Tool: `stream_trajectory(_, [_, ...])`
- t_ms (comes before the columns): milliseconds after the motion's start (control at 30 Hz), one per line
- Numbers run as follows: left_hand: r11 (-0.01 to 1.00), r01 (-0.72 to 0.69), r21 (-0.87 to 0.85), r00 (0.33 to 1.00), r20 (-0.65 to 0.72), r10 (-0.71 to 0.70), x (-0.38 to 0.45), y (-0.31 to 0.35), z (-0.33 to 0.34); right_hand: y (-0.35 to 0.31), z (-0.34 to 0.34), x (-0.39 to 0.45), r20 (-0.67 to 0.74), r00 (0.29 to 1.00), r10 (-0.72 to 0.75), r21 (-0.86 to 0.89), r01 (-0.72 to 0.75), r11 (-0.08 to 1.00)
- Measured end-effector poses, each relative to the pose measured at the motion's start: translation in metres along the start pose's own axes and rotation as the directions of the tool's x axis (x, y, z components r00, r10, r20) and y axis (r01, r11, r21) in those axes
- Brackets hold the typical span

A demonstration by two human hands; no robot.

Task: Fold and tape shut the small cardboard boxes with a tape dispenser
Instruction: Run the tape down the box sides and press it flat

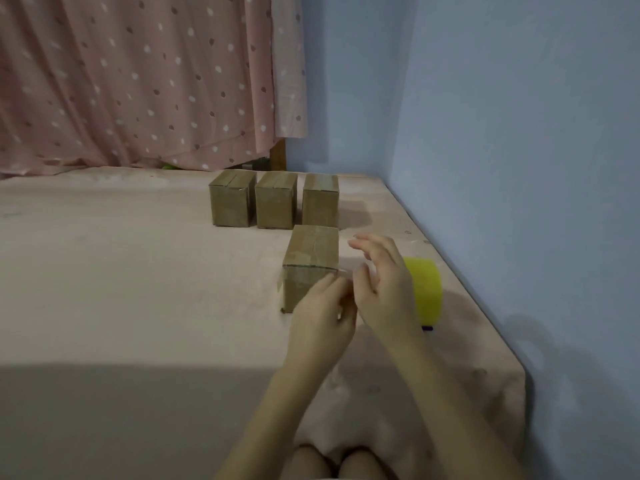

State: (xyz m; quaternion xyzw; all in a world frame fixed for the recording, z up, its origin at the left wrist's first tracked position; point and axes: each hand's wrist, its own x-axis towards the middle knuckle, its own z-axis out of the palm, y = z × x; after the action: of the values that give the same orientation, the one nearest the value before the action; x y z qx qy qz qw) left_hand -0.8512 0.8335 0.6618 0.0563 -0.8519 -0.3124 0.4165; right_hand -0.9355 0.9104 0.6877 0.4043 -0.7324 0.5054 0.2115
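Both hands [349,296] beside upright box [311,261]

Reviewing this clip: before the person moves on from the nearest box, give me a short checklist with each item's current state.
1. Nearest box top flaps folded flat: ok.
2. Tape across its top: ok, a strip shows along the top; how well it sticks, cannot tell.
3. Tape end pressed down on the near face: cannot tell; left hand and right hand meet at the box's near right corner and hide it.
4. Yellow tape roll within reach: ok, it sits on the pink surface just right of the right hand.
5. Three boxes in the back row closed: ok.
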Motion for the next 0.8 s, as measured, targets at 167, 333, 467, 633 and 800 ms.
stream_trajectory(167, [0.955, 0.274, 0.117, 0.933, -0.272, -0.234, 0.016, -0.033, -0.043, -0.006, 0.021, 0.012, 0.206, 0.918, 0.338, -0.096, -0.325, 0.941])
stream_trajectory(333, [0.904, 0.422, -0.066, 0.897, -0.112, -0.427, 0.028, -0.067, -0.051, 0.009, 0.034, 0.012, 0.237, 0.777, 0.583, 0.036, -0.607, 0.794])
stream_trajectory(467, [0.875, 0.389, -0.289, 0.918, 0.046, -0.393, 0.035, -0.070, -0.046, 0.014, 0.044, 0.011, 0.292, 0.563, 0.773, 0.255, -0.825, 0.505])
stream_trajectory(633, [0.873, 0.374, -0.313, 0.925, 0.054, -0.377, 0.039, -0.071, -0.039, 0.019, 0.046, 0.009, 0.372, 0.504, 0.780, 0.533, -0.803, 0.265])
stream_trajectory(800, [0.904, 0.396, -0.163, 0.915, -0.010, -0.403, 0.038, -0.066, -0.040, 0.024, 0.049, 0.008, 0.359, 0.491, 0.794, 0.655, -0.739, 0.161])
